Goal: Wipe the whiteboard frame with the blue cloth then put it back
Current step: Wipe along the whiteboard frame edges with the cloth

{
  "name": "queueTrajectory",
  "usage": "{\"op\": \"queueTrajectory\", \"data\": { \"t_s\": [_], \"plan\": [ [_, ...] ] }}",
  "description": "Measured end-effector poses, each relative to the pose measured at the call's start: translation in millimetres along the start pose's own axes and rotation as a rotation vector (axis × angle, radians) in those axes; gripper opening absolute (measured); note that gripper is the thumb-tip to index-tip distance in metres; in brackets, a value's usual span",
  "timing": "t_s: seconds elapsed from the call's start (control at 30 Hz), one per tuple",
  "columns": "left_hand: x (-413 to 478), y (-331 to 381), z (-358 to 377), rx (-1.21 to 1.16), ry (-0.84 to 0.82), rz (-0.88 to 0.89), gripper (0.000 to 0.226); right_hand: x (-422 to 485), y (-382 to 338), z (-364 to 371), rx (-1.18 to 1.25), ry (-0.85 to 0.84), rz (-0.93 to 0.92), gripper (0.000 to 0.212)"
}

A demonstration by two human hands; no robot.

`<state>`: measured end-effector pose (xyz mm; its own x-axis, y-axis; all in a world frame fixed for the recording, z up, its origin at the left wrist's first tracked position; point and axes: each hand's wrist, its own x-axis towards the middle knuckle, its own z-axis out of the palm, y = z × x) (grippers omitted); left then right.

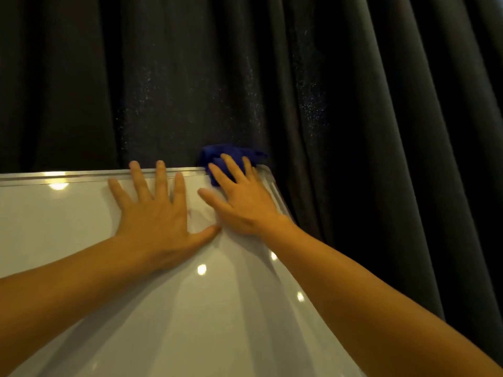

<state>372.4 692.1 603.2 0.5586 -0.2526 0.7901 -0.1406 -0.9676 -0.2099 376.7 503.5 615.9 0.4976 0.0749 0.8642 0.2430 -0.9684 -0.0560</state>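
A white whiteboard (68,227) with a silver metal frame (81,176) fills the lower left. My left hand (156,210) lies flat on the board, fingers spread, fingertips touching the top frame. My right hand (241,198) presses a bunched blue cloth (231,155) against the frame near the board's top right corner. The cloth sticks out above and behind my fingers, which lie spread over it.
A dark pleated curtain (353,104) hangs right behind the board and covers the whole background. The board's right edge (280,197) runs down and to the right. Ceiling lights reflect as bright spots on the board.
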Motion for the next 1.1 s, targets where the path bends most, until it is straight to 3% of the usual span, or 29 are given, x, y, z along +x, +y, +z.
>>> {"op": "queueTrajectory", "data": {
  "t_s": [0.13, 0.3, 0.47, 0.7, 0.9, 1.1],
  "plan": [
    [2, 17, 7, -0.003, -0.014, 0.120, 0.135, 4, 36, -19, 0.039, 0.011, 0.246, 0.072],
    [5, 31, 3, -0.006, 0.003, 0.192, 0.142, -12, 41, -18, 0.045, 0.101, 0.302, 0.075],
    [12, 38, 2, -0.022, -0.007, 0.258, 0.143, -45, 44, -25, -0.007, 0.209, 0.450, 0.092],
    [18, 26, 4, -0.023, 0.016, 0.302, 0.138, -156, 21, -6, 0.065, 0.127, 0.614, 0.085],
    [-19, 71, 3, 0.043, -0.007, 0.576, 0.121, -223, -11, 2, 0.073, 0.173, 0.752, 0.084],
    [-77, 102, 22, 0.082, -0.020, 0.805, 0.113, -328, -41, 16, 0.116, 0.056, 0.976, 0.081]
  ]
}}
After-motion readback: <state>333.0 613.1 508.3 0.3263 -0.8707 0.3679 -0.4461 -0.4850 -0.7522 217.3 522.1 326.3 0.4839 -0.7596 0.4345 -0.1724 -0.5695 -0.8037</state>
